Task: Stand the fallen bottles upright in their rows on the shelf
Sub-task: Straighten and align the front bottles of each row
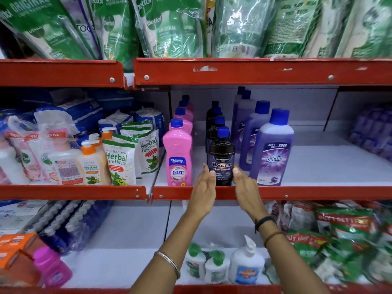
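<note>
Three rows of blue-capped bottles stand upright on the middle shelf (318,164). The front black Bactin bottle (221,153) stands at the shelf's front edge between a pink Shakti bottle (178,153) and a purple Bactin bottle (273,151). My left hand (204,187) is just left of the black bottle's base, fingers straight and apart. My right hand (246,187) is just right of it, fingertips near the label. Neither hand grips the bottle. No fallen bottle shows in these rows.
Herbal hand wash pouches (121,160) and pump bottles (91,164) fill the shelf to the left. A red shelf lip (297,193) runs along the front. Purple packs (373,132) lie far right. Green Dettol pouches (165,26) hang above; white pump bottles (246,266) stand below.
</note>
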Demonstrator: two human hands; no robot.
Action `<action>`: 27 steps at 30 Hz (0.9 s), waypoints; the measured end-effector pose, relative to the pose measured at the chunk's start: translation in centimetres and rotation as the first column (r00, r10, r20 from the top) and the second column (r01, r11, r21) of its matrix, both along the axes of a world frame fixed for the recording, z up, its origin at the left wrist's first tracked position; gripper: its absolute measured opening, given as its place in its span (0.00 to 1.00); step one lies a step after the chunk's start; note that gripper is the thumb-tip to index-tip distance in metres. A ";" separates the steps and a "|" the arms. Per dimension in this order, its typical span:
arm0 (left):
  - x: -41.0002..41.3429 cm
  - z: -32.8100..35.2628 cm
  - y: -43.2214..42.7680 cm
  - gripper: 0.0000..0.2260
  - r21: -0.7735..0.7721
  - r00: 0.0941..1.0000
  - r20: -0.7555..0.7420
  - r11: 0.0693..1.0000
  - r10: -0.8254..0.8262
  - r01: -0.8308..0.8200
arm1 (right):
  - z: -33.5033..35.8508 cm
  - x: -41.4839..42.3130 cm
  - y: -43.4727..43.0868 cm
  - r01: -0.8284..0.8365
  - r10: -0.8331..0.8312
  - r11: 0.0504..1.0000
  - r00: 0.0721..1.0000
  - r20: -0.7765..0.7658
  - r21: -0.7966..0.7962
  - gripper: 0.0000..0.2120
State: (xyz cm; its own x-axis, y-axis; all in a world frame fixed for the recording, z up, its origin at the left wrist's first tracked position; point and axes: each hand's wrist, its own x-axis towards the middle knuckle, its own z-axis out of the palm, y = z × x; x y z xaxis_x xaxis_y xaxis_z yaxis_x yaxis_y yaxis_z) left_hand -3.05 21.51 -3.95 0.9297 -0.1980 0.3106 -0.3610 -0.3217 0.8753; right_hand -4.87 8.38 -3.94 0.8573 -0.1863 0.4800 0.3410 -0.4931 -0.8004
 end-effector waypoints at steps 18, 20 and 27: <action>-2.2 1.1 -9.1 0.24 0.025 0.988 0.048 0.989 -0.148 0.147 | -0.1 -2.9 -9.2 0.194 -0.235 0.944 0.963 0.129 0.266 0.25; -1.3 1.9 -10.1 0.23 -0.007 0.994 0.001 0.994 -0.106 0.106 | 0.1 -2.5 -10.0 0.121 -0.129 0.971 0.991 0.029 0.208 0.25; -1.1 1.5 -11.8 0.26 -0.130 0.996 -0.017 0.988 -0.085 0.082 | 0.2 -1.7 -12.7 -0.068 0.082 0.975 0.995 -0.058 0.213 0.26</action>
